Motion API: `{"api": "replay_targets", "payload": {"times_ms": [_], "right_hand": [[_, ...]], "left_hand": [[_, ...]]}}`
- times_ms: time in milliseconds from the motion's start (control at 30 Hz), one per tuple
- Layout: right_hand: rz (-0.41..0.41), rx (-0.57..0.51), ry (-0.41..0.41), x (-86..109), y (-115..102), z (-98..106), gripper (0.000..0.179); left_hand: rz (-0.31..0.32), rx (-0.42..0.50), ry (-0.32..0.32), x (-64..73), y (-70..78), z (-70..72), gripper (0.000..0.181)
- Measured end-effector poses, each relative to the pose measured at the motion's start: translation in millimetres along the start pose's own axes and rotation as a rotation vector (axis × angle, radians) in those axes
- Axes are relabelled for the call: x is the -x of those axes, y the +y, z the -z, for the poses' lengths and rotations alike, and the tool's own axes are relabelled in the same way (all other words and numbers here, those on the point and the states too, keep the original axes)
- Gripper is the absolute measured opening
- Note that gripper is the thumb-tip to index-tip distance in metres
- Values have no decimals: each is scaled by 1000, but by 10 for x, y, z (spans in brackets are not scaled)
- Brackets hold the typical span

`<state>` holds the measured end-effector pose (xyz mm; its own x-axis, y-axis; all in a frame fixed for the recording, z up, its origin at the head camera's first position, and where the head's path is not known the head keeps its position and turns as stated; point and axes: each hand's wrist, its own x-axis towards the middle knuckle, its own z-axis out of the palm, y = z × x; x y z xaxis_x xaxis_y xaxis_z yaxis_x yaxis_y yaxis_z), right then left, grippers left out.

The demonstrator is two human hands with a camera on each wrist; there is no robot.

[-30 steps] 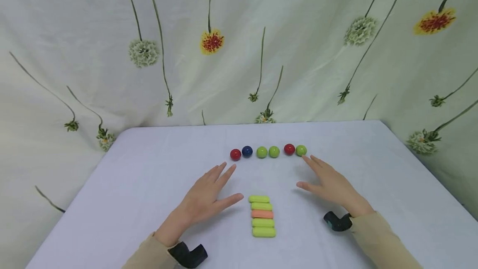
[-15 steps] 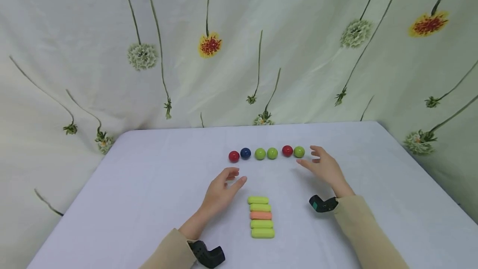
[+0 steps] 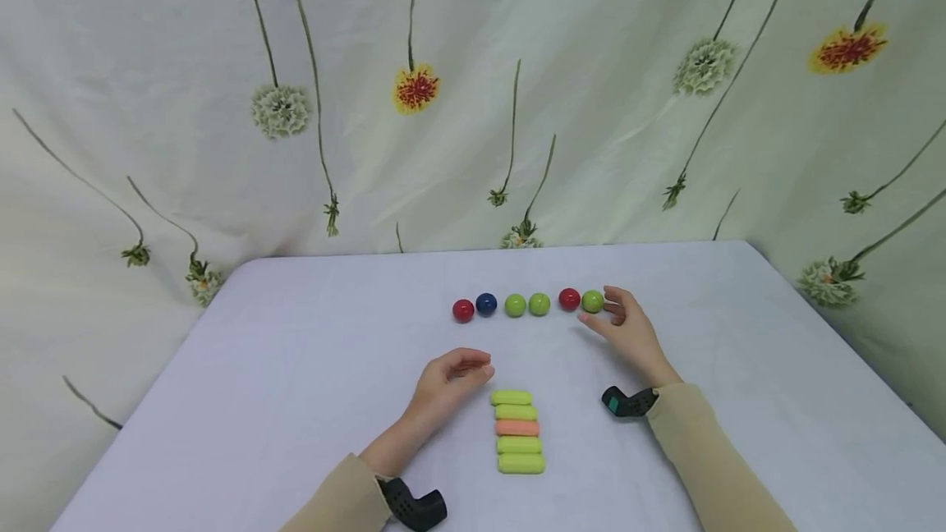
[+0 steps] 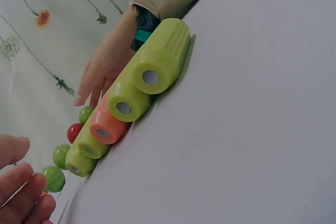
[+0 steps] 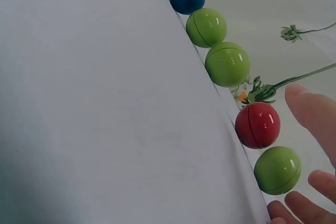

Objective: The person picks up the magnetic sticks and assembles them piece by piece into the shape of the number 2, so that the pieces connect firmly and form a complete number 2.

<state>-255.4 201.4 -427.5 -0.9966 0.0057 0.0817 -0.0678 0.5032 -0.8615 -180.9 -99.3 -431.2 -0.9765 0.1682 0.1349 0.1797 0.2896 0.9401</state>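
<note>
My right hand (image 3: 628, 335) has its thumb and loosely bent fingers either side of the green ball (image 3: 593, 301) at the row's right end. In the right wrist view there is a gap between the thumb (image 5: 310, 111) and that ball. Beside it sits a red ball (image 3: 569, 299); further left come two green balls, a blue ball (image 3: 486, 304) and another red ball (image 3: 463, 310). My left hand (image 3: 442, 388) holds nothing, fingers loosely curled, left of a column of short plastic cylinders. Several are yellow-green (image 3: 521, 464), and the middle one is orange (image 3: 517, 428).
A white cloth covers the table (image 3: 332, 327). Behind it hangs a pale curtain (image 3: 458, 162) printed with flowers. Black wrist devices (image 3: 415, 507) sit at both sleeve cuffs. In the left wrist view, the cylinders show round grey spots on their ends.
My right hand has moved forward and left to the end green ball, its fingers bending. The left hand has shifted right towards the cylinders and its spread fingers have curled loosely.
</note>
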Motion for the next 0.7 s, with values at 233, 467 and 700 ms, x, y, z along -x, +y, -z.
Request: {"api": "replay_targets", "payload": {"times_ms": [233, 467, 700], "right_hand": [[46, 58, 40, -15, 36, -29, 73], [57, 86, 79, -61, 57, -41, 63], [75, 116, 93, -90, 57, -41, 61]], "left_hand": [[-70, -147, -170, 37, 0, 4, 28], [-236, -236, -224, 21, 20, 9, 21], [-244, -270, -210, 33, 29, -6, 15]]}}
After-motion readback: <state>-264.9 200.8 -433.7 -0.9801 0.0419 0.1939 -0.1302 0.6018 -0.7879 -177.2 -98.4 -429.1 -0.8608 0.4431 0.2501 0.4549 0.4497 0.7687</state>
